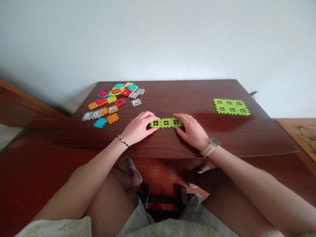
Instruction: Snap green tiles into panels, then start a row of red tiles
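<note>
From my head camera I look down at my two hands on the dark red wooden counter (197, 93). The green strip (166, 122), three square waffle pieces joined in a row, each with a small window cut-out, lies flat on the counter directly between my hands. My left hand (138, 127) curves over the strip's left end, with my fingers close together and my thumb along its near edge. My right hand (191, 131) covers the right end, with my fingers slightly apart and resting on top. Neither hand makes a fingertip pinch; both cup the ends and bear down. With a joined strip like this, I think it works best to press evenly with both hands and keep it flat against the wood, so the teeth along each seam stay lined up and don't twist apart.

Left of the strip, and farther from me, lies a heap of loose pieces (113, 102) in red, orange, teal, grey and yellow. Well to the right of the strip, a green panel (231, 107) of six joined pieces lies flat. Nearer me than the strip, a bracelet (122, 141) circles my left wrist and a watch (209, 147) sits on my right.
</note>
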The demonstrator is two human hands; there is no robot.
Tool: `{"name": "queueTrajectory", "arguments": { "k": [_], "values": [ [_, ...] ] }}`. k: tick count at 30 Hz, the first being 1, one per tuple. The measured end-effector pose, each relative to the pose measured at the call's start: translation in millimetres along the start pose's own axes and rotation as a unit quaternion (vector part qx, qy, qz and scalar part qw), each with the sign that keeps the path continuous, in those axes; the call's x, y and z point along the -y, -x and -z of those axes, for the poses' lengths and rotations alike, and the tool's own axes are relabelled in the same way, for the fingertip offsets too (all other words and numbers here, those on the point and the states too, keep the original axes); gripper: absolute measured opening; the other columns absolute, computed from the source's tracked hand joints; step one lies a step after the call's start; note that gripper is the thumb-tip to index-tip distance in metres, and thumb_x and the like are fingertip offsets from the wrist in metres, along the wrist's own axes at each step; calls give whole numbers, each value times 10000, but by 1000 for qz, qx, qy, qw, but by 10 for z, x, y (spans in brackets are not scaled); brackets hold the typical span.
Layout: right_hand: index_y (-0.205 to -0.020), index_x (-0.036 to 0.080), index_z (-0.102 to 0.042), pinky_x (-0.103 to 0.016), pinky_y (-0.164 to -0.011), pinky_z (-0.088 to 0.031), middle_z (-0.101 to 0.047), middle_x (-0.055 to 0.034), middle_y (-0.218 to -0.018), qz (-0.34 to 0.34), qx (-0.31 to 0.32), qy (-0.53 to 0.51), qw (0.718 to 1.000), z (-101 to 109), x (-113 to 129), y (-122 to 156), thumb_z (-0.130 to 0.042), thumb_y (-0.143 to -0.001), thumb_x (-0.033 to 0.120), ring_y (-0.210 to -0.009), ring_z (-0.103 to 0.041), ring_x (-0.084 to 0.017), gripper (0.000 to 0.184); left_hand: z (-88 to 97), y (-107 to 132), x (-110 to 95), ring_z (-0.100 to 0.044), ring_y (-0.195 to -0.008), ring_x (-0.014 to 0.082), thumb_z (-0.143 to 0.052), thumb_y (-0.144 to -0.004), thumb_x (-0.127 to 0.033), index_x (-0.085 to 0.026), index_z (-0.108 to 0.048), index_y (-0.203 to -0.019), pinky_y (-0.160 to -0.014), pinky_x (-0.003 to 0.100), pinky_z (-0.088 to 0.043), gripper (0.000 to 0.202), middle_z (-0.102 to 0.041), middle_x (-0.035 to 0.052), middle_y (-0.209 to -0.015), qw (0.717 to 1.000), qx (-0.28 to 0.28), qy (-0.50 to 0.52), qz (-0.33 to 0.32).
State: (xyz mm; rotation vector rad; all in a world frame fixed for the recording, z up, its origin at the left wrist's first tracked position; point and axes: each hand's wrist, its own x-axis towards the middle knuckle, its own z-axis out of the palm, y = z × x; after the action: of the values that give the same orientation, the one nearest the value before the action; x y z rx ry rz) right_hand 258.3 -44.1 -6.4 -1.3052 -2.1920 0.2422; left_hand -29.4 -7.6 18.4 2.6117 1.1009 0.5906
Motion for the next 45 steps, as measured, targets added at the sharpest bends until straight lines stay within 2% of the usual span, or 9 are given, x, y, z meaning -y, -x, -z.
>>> {"name": "queueTrajectory", "arguments": {
  "k": [14,20,32,40,45],
  "values": [
    [-1456,232,-627,-597,-1148,-537,-727,-154,-1381,6,0,3,1000,16,10,3,-580,-1045,261,-1349,-647,-378,415,-23,-4,-13,-650,-1261,292,-680,-1030,-280,-261,-751,-1317,-1190,507,-528,296,-680,93,-1365,1000,4,0,-4],
    [-1430,219,-641,-595,-1156,-537,-725,-159,-1388,14,-6,4,1000,3,-6,10,-586,-1043,254,-1352,-649,-373,392,-42,-2,0,-648,-1264,293,-673,-1042,-274,-241,-762,-1314,-1180,503,-534,287,-683,102,-1371,1000,4,-10,-12],
    [-1427,245,-668,-626,-1170,-529,-720,-150,-1416,13,-4,-3,1000,0,-11,14,-587,-1036,251,-1380,-636,-375,400,-44,2,4,-643,-1275,291,-656,-1052,-284,-291,-788,-1317,-1184,504,-529,296,-682,89,-1381,1000,12,5,-8],
    [-1407,218,-678,-595,-1177,-530,-714,-157,-1430,12,-1,3,1000,5,-4,13,-588,-1040,246,-1378,-636,-365,379,-42,5,7,-644,-1267,295,-647,-1060,-283,-268,-786,-1338,-1180,511,-530,311,-679,105,-1389,1000,19,0,-9],
    [-1403,241,-684,-603,-1175,-530,-712,-149,-1428,12,1,4,1000,-1,-17,16,-592,-1036,250,-1379,-635,-362,379,-41,5,12,-645,-1267,291,-642,-1060,-294,-296,-789,-1333,-1176,510,-535,310,-683,94,-1377,1000,19,3,-9]
  ]
}}
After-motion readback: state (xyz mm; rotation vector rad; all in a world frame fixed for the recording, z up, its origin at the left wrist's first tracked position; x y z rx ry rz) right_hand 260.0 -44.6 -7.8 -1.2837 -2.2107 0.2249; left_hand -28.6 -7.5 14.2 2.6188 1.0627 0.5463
